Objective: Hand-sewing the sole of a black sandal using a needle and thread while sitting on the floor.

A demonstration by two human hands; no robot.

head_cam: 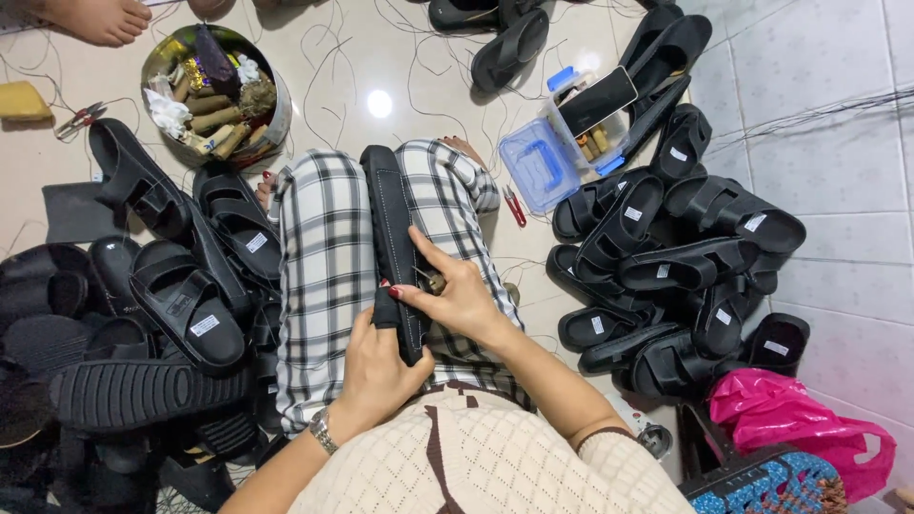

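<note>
Cream knit sweater [495,457] filling the lower frame. Left hand [376,366] is clamping the near end of a black sandal [395,238] lying along the lap between checked trousers [328,276]. Right hand [457,295] is pinching something small at the sandal's edge, possibly a needle or thimble; too small to tell. Keeping the left grip firm and the sole braced on the thigh is steadying each stitch. Piles of black sandals [685,257] are flanking both sides.

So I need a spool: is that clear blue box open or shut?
Open: the box has its blue lid lying flipped beside it, contents showing.
</note>
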